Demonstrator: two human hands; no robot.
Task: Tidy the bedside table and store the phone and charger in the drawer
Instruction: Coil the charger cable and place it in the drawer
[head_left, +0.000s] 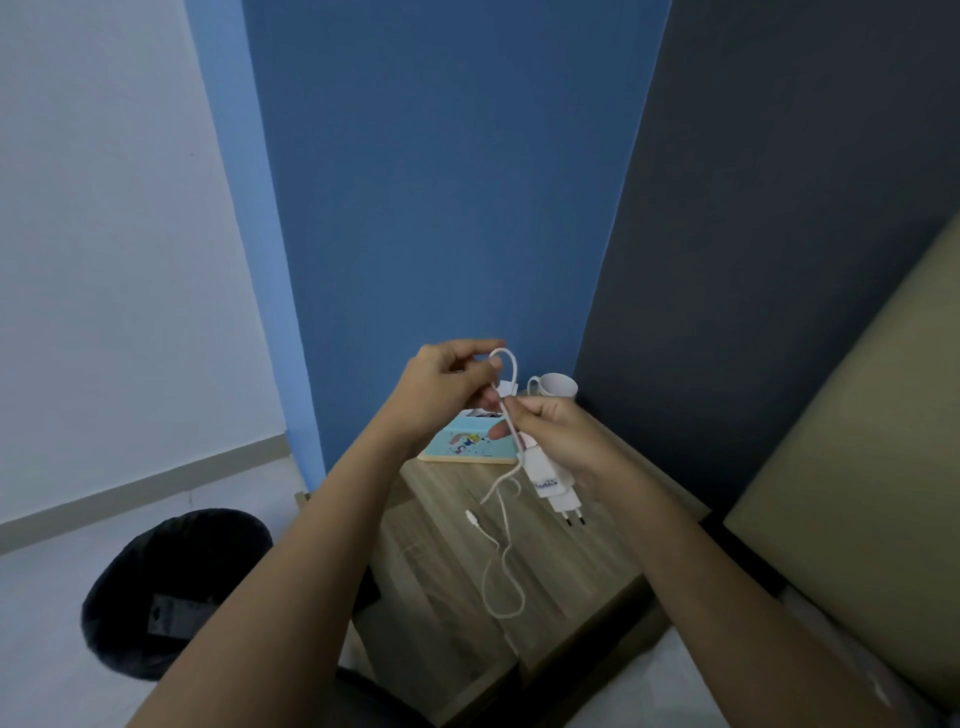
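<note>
Above the wooden bedside table (582, 561) I hold a white charger. My right hand (558, 434) grips the plug block (550, 483), its two pins pointing down and right. My left hand (447, 387) pinches a loop of the white cable (506, 525) near the top. The rest of the cable hangs down in a loose loop, with its small connector end dangling free at the left. No phone shows in this view. The drawer front lies below the table top and is partly hidden by my arms.
A light-blue tissue box (465, 444) with cartoon prints and a white cup (556, 385) stand at the back of the table against the blue wall. A black-lined bin (171, 592) stands on the floor at the left. A beige headboard (857, 519) rises on the right.
</note>
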